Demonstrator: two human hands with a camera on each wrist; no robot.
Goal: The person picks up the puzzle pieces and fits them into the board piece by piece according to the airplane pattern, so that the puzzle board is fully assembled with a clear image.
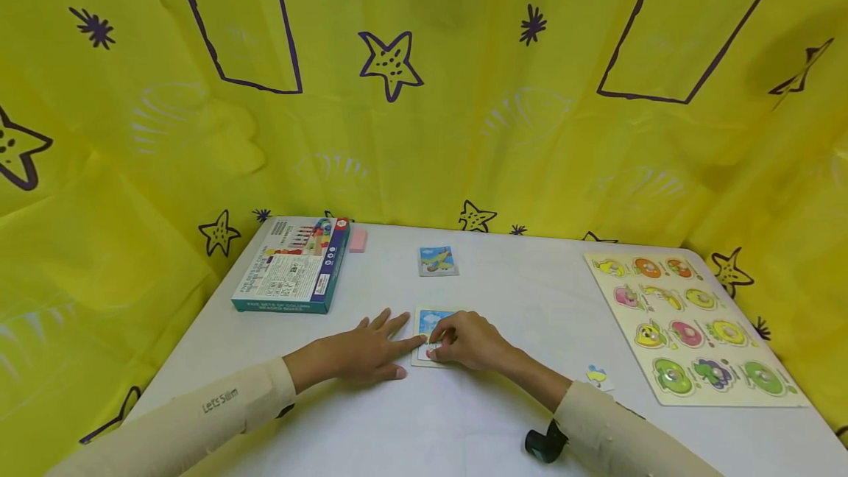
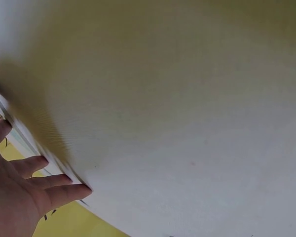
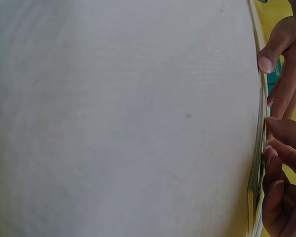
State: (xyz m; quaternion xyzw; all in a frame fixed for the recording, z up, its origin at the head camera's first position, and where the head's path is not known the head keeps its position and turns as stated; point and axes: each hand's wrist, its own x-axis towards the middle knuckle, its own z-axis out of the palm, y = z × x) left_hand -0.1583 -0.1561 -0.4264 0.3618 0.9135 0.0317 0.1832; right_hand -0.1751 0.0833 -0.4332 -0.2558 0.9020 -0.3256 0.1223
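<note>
A small jigsaw board (image 1: 432,320) with a blue sky picture lies flat on the white table, partly covered by both hands. The left hand (image 1: 372,353) rests palm down with spread fingers, its index fingertip at the board's left side. Those fingers (image 2: 59,192) also show straight in the left wrist view. Over the board, the right hand (image 1: 473,341) pinches a small puzzle piece with its thumb and fingers; the fingers hide most of it. In the right wrist view, the right hand's fingers (image 3: 286,131) are bent close over the board's edge.
Behind the board lies a small airplane picture puzzle (image 1: 437,261). A boxed set (image 1: 291,263) and a pink block (image 1: 358,241) are at back left. Right of the hands are a loose puzzle piece (image 1: 598,376) and a fruit-and-vegetable peg board (image 1: 629,315). A yellow curtain (image 1: 437,146) hangs behind the table.
</note>
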